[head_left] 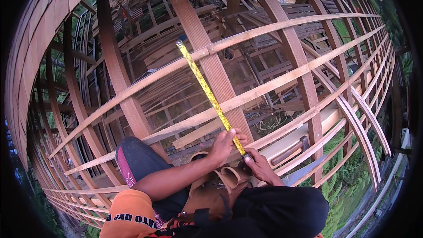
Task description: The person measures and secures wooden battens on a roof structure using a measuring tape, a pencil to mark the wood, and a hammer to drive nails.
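Observation:
A yellow tape measure (pixel 203 84) is drawn out over the wooden roof frame. Its metal-tipped end lies just past a thin batten (pixel 240 37), beside a broad rafter (pixel 185 11). My left hand (pixel 224 146) pinches the blade close to the case, thumb on top. My right hand (pixel 263 168) is closed around the dark case, which its fingers mostly hide. The blade crosses a second batten (pixel 253 94) on its way up. Below my hands, a brown tool pouch (pixel 207 198) hangs at my waist, its loops showing.
Overlapping shingles (pixel 39 53) cover the far left. Loose boards and framing lie well below, between the rafters. A dark-handled tool (pixel 291 151) rests on a board at the right. Two loose strips (pixel 363 141) lean across battens there. Ferns (pixel 337 180) grow below.

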`<state>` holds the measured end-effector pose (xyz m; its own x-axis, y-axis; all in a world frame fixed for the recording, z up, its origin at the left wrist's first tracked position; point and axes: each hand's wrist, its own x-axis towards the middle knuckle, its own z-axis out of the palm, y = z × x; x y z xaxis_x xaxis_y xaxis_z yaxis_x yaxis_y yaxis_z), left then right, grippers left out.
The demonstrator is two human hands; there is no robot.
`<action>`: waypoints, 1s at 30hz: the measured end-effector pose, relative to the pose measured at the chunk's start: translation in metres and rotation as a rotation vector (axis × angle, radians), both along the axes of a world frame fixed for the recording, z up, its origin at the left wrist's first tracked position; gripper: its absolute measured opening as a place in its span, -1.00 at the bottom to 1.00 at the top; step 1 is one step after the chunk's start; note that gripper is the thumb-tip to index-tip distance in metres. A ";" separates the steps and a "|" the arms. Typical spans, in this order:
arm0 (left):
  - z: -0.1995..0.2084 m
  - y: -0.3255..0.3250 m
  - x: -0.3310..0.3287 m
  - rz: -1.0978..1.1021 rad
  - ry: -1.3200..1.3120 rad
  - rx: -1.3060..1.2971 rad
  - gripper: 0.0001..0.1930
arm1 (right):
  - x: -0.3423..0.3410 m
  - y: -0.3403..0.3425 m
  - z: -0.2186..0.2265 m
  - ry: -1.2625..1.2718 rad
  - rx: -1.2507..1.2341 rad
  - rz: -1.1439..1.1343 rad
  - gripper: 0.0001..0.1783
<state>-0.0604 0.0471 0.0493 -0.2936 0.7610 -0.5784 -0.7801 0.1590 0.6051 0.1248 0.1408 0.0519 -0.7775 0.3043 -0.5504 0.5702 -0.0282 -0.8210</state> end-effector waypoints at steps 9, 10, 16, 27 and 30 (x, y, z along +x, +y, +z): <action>-0.037 0.021 -0.034 -0.337 0.026 -0.115 -0.43 | 0.004 -0.006 0.016 -0.124 0.096 0.008 -0.50; -0.036 0.026 -0.036 -0.381 0.049 -0.109 -0.43 | 0.003 -0.006 0.018 -0.129 0.138 0.034 -0.49; -0.034 0.025 -0.032 -0.492 0.036 -0.203 -0.37 | 0.008 -0.012 0.026 -0.216 0.366 0.103 -0.41; -0.043 0.021 -0.028 -0.483 -0.022 -0.293 -0.25 | 0.002 -0.009 0.029 -0.301 0.377 0.085 -0.38; -0.043 0.020 -0.029 -0.498 -0.005 -0.279 -0.27 | 0.003 -0.007 0.025 -0.304 0.348 0.073 -0.39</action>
<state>-0.0898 0.0673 0.0062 0.0649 0.6249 -0.7780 -0.5726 0.6618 0.4838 0.1273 0.1335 0.0771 -0.6231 0.4615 -0.6315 0.7766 0.2684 -0.5700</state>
